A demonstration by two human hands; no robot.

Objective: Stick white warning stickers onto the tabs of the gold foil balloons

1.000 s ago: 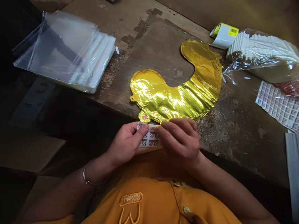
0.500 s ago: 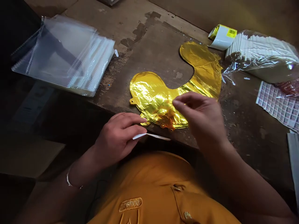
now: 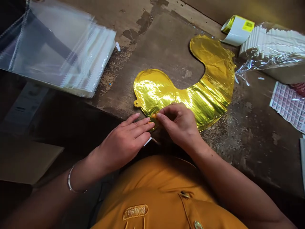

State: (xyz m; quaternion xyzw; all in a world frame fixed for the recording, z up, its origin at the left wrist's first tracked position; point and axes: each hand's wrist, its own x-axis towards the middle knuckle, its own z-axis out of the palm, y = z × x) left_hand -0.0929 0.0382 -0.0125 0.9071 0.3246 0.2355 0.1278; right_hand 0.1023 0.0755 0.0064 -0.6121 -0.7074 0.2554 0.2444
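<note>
The gold foil shape (image 3: 212, 89) lies flat on the worktop (image 3: 159, 44), its lower left corner at the near edge — presumably so both hands reach it easily. The right hand (image 3: 183, 124) is narrow, thumb and forefinger pinching a small round orange tab (image 3: 153, 115) there. The left hand (image 3: 125, 141) spreads its fingers over that corner, likely steadying it; a white slip (image 3: 148, 141) pokes out below — whether gripped, I can't tell. Clear sleeves (image 3: 57, 44) sit stacked aside.

Balloon (image 3: 205, 95) on table (image 3: 164, 44), sleeves (image 3: 59, 47) left, sticker sheet (image 3: 288, 105) right; paper slip (image 3: 147, 142) seemingly under hands (image 3: 125, 141).
</note>
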